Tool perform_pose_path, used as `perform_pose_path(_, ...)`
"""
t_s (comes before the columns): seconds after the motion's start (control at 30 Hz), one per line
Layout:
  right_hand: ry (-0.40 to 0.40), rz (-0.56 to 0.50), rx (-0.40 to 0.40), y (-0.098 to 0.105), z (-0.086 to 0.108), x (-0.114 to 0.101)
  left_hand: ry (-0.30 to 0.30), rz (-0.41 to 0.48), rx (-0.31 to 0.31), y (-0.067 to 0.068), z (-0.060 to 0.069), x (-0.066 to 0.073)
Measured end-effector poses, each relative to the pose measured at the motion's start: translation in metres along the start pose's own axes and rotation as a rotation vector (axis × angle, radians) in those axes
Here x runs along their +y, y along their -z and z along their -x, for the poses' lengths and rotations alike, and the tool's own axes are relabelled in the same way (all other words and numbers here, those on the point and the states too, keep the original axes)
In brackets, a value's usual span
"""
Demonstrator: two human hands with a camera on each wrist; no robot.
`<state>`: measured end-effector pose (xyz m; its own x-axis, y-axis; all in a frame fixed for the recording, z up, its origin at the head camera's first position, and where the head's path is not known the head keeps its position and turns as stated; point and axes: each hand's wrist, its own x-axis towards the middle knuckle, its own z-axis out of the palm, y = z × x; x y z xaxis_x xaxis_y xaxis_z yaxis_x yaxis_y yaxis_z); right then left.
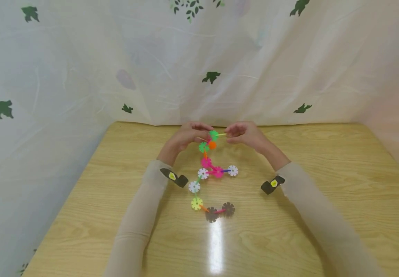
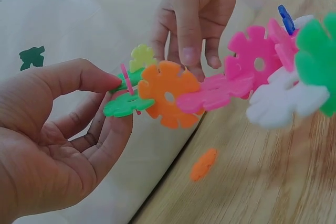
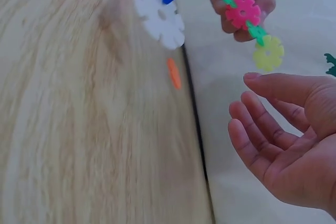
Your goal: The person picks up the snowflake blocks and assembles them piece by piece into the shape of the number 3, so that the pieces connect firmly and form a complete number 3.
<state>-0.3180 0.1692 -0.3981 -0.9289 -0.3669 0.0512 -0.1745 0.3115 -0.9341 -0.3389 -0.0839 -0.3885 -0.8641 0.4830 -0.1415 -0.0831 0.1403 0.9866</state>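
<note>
A winding chain of slotted plastic flower discs (image 1: 206, 162) in several colours hangs above the wooden table. Near the chain's far end my left hand (image 1: 191, 134) pinches a green flower disc (image 2: 122, 104) between thumb and fingers. A yellow flower disc (image 3: 268, 53) forms that end and points toward my right hand (image 1: 247, 133). In the right wrist view, the right hand's relaxed fingers (image 3: 257, 129) hold nothing, with the thumb just short of the yellow disc. The chain's near end carries two dark discs (image 1: 212, 214).
One loose orange disc (image 2: 203, 164) lies on the wooden table (image 1: 324, 215) near its back edge, beneath the chain. A pale curtain (image 1: 171, 77) with dark green leaf-like patches hangs right behind that edge.
</note>
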Motion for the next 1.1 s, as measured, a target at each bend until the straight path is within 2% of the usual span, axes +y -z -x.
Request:
perform_pose_path(0.3,-0.059,0.073,-0.143,0.000,-0.014,0.016,0.005,-0.002,0.014,0.002,0.000,0.000)
perform_pose_path(0.5,-0.100,0.100,-0.196,-0.006,-0.026,0.024,0.006,-0.004,0.013,0.002,-0.001,-0.002)
perform_pose_path(0.73,-0.114,0.168,-0.201,-0.016,-0.037,0.024,0.013,0.003,0.013,0.002,-0.001,-0.001)
perform_pose_path(0.9,-0.127,0.173,-0.194,-0.022,-0.040,0.020,0.013,0.005,0.011,0.001,-0.001,-0.001)
perform_pose_path(1.1,-0.097,0.185,-0.224,-0.027,-0.042,0.018,0.011,0.011,0.014,0.002,0.000,-0.002)
